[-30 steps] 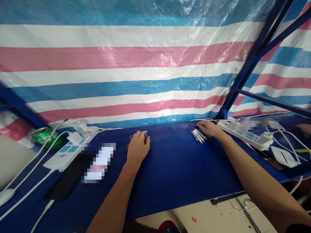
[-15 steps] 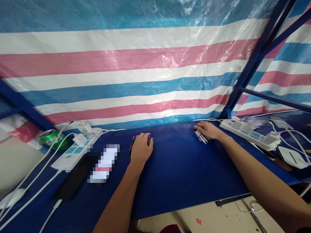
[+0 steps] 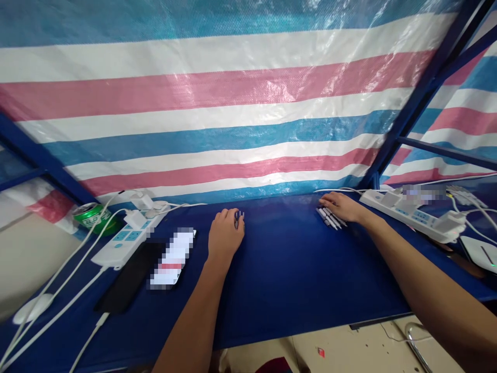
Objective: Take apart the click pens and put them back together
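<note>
On the blue tabletop [image 3: 287,280], my left hand [image 3: 226,233] is curled palm down over dark slim objects [image 3: 238,219] that look like pens. Their ends show between thumb and fingers; the rest is hidden under the hand. Farther right, several grey-white pens [image 3: 331,219] lie side by side at a slant. My right hand [image 3: 338,205] rests at their far end with bent fingers closed against them. Its fingertips are partly hidden.
Left of my left hand lie a lit phone [image 3: 174,259] and a black phone [image 3: 134,280] on a cable. A white power strip [image 3: 124,235] and green can [image 3: 95,217] stand behind. Another power strip [image 3: 413,215] is at right. A striped tarp [image 3: 248,119] hangs behind.
Dark pens that showed left of my left hand are now covered or gathered under it. My right hand stays at the grey-white pens. The whole view has shifted slightly.
</note>
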